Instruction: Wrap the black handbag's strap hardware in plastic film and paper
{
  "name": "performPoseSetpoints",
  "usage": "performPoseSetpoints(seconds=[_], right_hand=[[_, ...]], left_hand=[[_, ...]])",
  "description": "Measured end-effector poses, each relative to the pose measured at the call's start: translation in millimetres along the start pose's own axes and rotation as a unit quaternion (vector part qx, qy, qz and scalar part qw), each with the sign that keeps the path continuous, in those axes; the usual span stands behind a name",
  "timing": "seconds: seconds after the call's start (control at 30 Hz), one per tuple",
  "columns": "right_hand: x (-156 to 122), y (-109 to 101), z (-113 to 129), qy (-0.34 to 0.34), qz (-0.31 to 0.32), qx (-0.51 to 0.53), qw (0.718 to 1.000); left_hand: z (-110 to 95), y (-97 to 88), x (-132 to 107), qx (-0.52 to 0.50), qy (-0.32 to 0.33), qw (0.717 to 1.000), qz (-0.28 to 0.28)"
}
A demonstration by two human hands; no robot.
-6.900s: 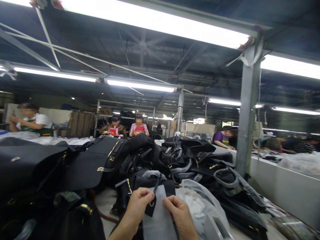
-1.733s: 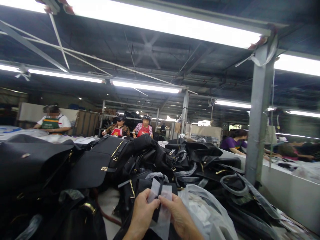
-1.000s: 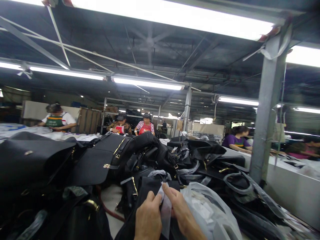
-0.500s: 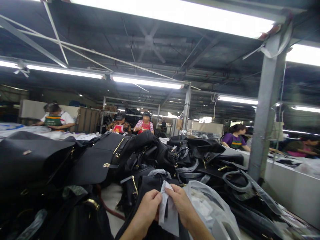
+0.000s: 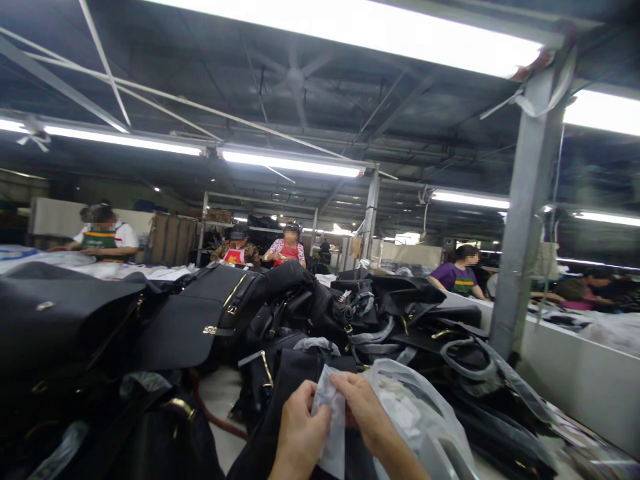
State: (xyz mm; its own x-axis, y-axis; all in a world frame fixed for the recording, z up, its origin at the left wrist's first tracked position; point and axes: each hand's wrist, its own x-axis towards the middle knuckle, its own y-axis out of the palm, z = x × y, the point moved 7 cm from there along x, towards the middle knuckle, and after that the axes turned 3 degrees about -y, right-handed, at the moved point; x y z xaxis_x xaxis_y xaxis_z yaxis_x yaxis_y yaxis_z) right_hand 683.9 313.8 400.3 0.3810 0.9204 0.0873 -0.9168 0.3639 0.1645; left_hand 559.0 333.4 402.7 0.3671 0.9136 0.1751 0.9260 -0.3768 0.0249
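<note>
A strip of thin white wrapping [image 5: 334, 427], tissue or plastic, hangs between my two hands. My left hand [image 5: 301, 427] pinches its left side, thumb pressed on the front. With thumb and fingers closed, my right hand [image 5: 361, 403] grips the strip's upper right edge. Whether the wrapping covers a strap or handle beneath is hard to tell. Behind and below the hands lies a black bag [image 5: 290, 373]. Close by on the right stands an open clear plastic bag [image 5: 425, 427] with small white pieces inside.
Black bags with gold fittings [image 5: 195, 320] pile up across the table. Some handles have clear wrapping [image 5: 465, 360]. A grey post [image 5: 525, 220] rises at the right beside a white partition [image 5: 575, 373]. Several co-workers, one in a purple top [image 5: 456, 275], sit farther back.
My left hand has moved slightly right and up along the white strip, its thumb now over the front. The strip looks narrower and folded closer. The view has shifted a little.
</note>
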Motion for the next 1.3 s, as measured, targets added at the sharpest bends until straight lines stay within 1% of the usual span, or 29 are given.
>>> performPoseSetpoints(seconds=[0.1, 0.17, 0.27, 0.37, 0.4, 0.47, 0.6, 0.7, 0.8, 0.9, 0.97, 1.03, 1.07, 1.13, 1.2, 1.3], right_hand=[[1.1, -3.7, -3.1, 0.006, -0.012, -0.015, 1.000], [-0.4, -4.8, -1.3, 0.001, -0.013, -0.016, 1.000], [-5.8, -1.7, 0.4, 0.011, 0.016, -0.016, 1.000], [-10.6, 3.5, -2.8, 0.026, 0.053, -0.051, 0.997], [-11.1, 4.1, -3.9, 0.025, 0.054, -0.064, 0.996], [-10.5, 3.7, -4.3, 0.012, 0.035, -0.075, 0.996], [-8.2, 5.8, -2.2, 0.004, 0.008, -0.062, 0.998], [-7.6, 9.1, -1.3, 0.022, 0.001, -0.039, 0.999], [-9.2, 15.2, -2.4, 0.050, 0.020, 0.003, 0.999], [-13.8, 18.4, -1.4, 0.070, 0.051, 0.045, 0.995], [-18.1, 19.5, 0.4, 0.082, 0.081, 0.089, 0.989], [-22.0, 19.3, 2.1, 0.087, 0.106, 0.119, 0.983], [-23.1, 18.1, 2.6, 0.082, 0.109, 0.115, 0.984], [-23.3, 15.3, 2.4, 0.059, 0.100, 0.071, 0.991], [-21.9, 15.9, 0.3, 0.034, 0.091, 0.027, 0.995], [-17.7, 20.9, -6.3, 0.017, 0.083, 0.009, 0.996]], left_hand=[[-10.2, -5.8, -7.4, 0.069, 0.039, 0.996, -0.026], [-8.5, -5.9, -7.5, 0.096, 0.036, 0.995, -0.017], [0.3, -5.7, -1.8, 0.083, 0.010, 0.996, 0.005], [3.5, -8.2, 2.2, 0.075, 0.007, 0.997, -0.001], [3.1, -9.0, 2.1, 0.075, 0.011, 0.997, -0.007], [1.3, -9.9, -0.3, 0.078, 0.019, 0.997, -0.019], [-1.8, -7.9, -7.3, 0.087, 0.028, 0.995, -0.028], [-3.9, -5.8, -9.9, 0.088, 0.032, 0.995, -0.022], [-4.3, -3.8, -9.1, 0.052, 0.025, 0.998, -0.005], [-1.0, -3.2, -5.0, 0.011, -0.006, 1.000, 0.011], [5.2, -2.9, -2.0, -0.015, -0.056, 0.998, 0.026], [11.0, -1.4, -1.6, -0.047, -0.114, 0.991, 0.055], [12.1, -0.7, -2.4, -0.064, -0.135, 0.986, 0.070], [10.4, 0.1, -4.7, -0.095, -0.155, 0.979, 0.094], [6.9, 0.5, -6.5, -0.113, -0.155, 0.976, 0.104], [5.5, 3.0, -6.4, -0.111, -0.150, 0.976, 0.107]])
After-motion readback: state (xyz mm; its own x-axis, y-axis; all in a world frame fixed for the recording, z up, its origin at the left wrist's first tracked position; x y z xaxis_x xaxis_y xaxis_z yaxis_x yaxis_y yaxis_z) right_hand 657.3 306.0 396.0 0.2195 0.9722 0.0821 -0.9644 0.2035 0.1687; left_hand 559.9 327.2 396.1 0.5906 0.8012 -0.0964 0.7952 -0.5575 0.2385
